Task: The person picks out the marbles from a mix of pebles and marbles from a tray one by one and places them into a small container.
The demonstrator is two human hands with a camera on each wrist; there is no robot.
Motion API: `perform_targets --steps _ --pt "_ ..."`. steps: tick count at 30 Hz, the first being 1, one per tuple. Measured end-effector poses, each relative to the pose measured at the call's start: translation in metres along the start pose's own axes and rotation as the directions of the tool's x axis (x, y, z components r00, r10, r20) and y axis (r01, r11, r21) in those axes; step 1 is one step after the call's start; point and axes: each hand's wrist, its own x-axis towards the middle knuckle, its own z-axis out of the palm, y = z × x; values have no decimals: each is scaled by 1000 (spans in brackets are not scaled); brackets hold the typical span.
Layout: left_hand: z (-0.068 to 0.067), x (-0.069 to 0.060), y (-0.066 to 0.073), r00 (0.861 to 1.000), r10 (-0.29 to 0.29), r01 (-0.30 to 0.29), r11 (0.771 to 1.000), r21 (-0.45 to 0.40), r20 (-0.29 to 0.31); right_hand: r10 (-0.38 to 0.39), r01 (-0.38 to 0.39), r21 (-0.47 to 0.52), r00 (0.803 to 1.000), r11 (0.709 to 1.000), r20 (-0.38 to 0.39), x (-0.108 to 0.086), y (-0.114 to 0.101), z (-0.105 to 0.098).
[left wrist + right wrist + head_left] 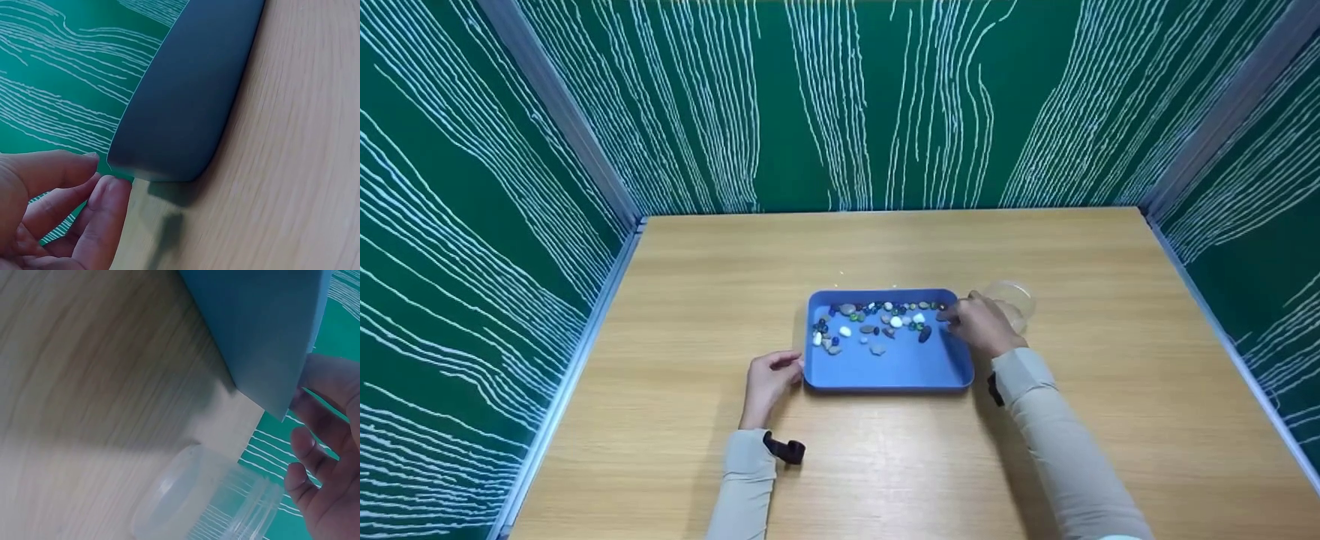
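Note:
A blue tray [885,373] lies on the table with many small stones and glass beads, mostly in its upper half. My right hand [981,324] is over the tray's right side, its fingertips at the stones near the upper right corner; what they touch is hidden. In the right wrist view that hand [332,450] reaches past the tray wall [264,332], lower fingers bent. My left hand [771,382] is at the tray's left edge, fingers loosely bent. The left wrist view has the left hand [73,208] beside the tray's outer wall [180,95], holding nothing visible.
A clear plastic container [1021,297] stands just right of the tray, partly behind the right hand; the right wrist view shows the container [197,495] close by. A few tiny pale bits lie above the tray. Green panels with white lines border the wooden table [697,300].

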Motion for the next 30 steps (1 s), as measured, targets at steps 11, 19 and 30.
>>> perform_targets --steps 11,19,30 --pt "4 1 -1 998 -54 55 997 -61 29 4 -3 -36 1000 999 16 0 1 7" --pt "4 2 -2 996 -82 86 991 -105 40 13 -12 -46 999 999 40 -1 2 9" --pt "4 4 -4 994 -99 104 984 -144 37 -13 17 -78 999 997 50 -1 4 15"
